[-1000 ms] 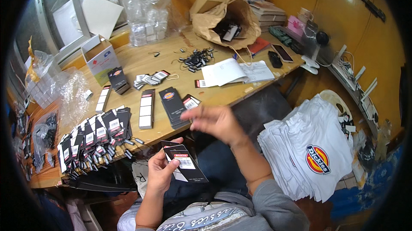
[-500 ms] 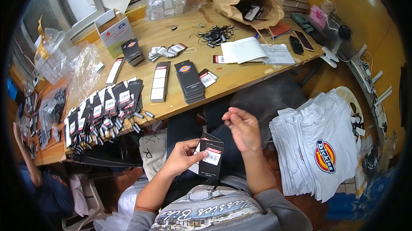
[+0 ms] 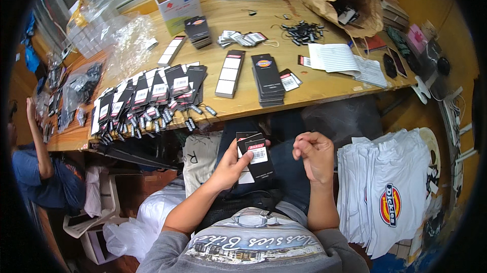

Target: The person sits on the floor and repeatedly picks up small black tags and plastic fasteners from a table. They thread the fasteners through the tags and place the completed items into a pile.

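My left hand holds a small set of black hang tags over my lap, thumb pressed on the front one, which bears a red strip and a white barcode label. To the right of them is my right hand, raised, its fingers curled and their tips together. Whatever it pinches, if anything, is too small to make out. Beyond my hands, near the table edge, stand a pile of black tags and a stack of white-labelled tags. Two small barcode cards lie beside the black pile.
Many finished-looking tags with cords fan along the front edge of the wooden table. A heap of black cords, papers and a paper bag lie farther back. White printed garments are piled right; another person sits left.
The view has swung so the table appears farther right and higher. The held tags sit higher in the picture, and my right hand appears farther right with its fingers more curled.
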`<state>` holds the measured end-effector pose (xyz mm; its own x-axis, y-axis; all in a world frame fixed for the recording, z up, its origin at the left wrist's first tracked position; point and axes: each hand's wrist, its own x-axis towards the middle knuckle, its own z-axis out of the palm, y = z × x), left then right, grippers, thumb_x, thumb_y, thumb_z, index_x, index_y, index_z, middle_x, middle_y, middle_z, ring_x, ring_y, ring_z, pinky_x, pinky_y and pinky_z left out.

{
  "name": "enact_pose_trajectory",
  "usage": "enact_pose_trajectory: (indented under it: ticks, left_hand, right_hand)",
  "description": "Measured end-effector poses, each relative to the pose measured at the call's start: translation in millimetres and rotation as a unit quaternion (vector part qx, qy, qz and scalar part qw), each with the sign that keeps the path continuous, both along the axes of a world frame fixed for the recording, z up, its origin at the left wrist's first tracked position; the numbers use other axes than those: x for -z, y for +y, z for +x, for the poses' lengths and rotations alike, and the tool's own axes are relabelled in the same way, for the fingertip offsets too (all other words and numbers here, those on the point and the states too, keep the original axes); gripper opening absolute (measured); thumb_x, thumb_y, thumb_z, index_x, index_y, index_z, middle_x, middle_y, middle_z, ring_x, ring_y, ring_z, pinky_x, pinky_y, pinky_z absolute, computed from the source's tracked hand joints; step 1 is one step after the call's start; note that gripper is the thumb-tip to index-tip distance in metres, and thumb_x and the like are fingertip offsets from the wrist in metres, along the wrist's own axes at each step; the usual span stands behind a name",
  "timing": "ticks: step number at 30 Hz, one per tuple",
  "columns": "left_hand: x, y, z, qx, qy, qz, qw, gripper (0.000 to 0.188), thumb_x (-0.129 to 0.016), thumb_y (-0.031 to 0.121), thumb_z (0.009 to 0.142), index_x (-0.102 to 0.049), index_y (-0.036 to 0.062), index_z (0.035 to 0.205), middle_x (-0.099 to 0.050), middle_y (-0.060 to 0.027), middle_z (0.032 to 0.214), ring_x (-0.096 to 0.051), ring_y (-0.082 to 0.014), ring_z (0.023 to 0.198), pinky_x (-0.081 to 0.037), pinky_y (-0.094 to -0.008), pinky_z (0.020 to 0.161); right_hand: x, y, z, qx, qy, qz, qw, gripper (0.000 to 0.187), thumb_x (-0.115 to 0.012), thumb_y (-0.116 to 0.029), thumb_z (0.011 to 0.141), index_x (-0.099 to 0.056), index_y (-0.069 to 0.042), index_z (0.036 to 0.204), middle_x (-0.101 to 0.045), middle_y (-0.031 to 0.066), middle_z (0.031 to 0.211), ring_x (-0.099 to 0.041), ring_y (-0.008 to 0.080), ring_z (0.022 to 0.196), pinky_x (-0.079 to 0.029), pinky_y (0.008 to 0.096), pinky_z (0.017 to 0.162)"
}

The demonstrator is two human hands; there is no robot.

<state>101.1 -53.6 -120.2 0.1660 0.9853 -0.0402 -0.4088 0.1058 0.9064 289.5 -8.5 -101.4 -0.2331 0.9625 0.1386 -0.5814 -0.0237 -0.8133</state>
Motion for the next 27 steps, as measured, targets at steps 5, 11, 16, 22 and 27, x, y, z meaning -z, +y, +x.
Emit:
enact_pose_trajectory:
  ticks: [5, 11, 16, 22, 27]
  left_hand:
    - [-6, 0, -2, -0.052, -0.016, 0.016, 0.998, 0.033, -0.043, 0.004, 0.083, -0.028, 0.0028, 0.112, -0.049, -0.0193, 0.104, -0.056, -0.0298, 0.089, -0.047, -0.0395, 0.077]
    - [-4, -6, -5, -0.147, 0.056, -0.022, 0.987, 0.039, -0.056, 0.003, 0.076, -0.036, 0.0001, 0.110, -0.050, -0.0057, 0.097, -0.047, -0.0096, 0.089, -0.038, -0.0231, 0.079]
    - [1, -6, -6, -0.154, 0.072, 0.002, 0.986, 0.039, -0.057, 0.003, 0.076, -0.037, 0.0001, 0.110, -0.051, -0.0068, 0.097, -0.049, -0.0104, 0.089, -0.039, -0.0236, 0.079]
    - [-11, -10, -3, -0.171, 0.065, -0.015, 0.983, 0.039, -0.059, 0.000, 0.072, -0.040, 0.0012, 0.105, -0.055, -0.0075, 0.092, -0.054, -0.0124, 0.082, -0.045, -0.0252, 0.073]
    - [-2, -2, -5, -0.210, 0.144, 0.028, 0.967, 0.039, -0.062, 0.001, 0.071, -0.041, 0.0008, 0.103, -0.055, -0.0067, 0.091, -0.053, -0.0097, 0.078, -0.044, -0.0220, 0.069]
  right_hand:
    - [-36, -27, -25, 0.087, -0.359, 0.276, 0.887, 0.008, -0.059, 0.003, 0.068, -0.059, 0.001, 0.076, -0.055, 0.0087, 0.071, -0.053, 0.0169, 0.061, -0.042, 0.0233, 0.053]
    - [-163, -68, -23, -0.042, -0.467, 0.588, 0.660, 0.024, -0.059, -0.019, 0.055, -0.057, -0.014, 0.079, -0.056, -0.0014, 0.068, -0.044, 0.0098, 0.048, -0.027, 0.0228, 0.043]
    - [-158, -71, -36, 0.019, -0.361, 0.668, 0.650, 0.015, -0.051, -0.018, 0.061, -0.039, -0.014, 0.054, -0.045, 0.0027, 0.057, -0.036, 0.0122, 0.050, -0.022, 0.0204, 0.044]
    - [-161, -81, -59, 0.169, -0.463, 0.762, 0.419, 0.012, -0.048, -0.011, 0.059, -0.041, -0.003, 0.055, -0.037, 0.0033, 0.053, -0.034, 0.0127, 0.049, -0.024, 0.0207, 0.043]
    - [-150, -91, -58, 0.028, -0.578, 0.622, 0.527, 0.012, -0.055, -0.015, 0.059, -0.053, -0.008, 0.068, -0.051, 0.0011, 0.064, -0.040, 0.0109, 0.048, -0.027, 0.0230, 0.043]
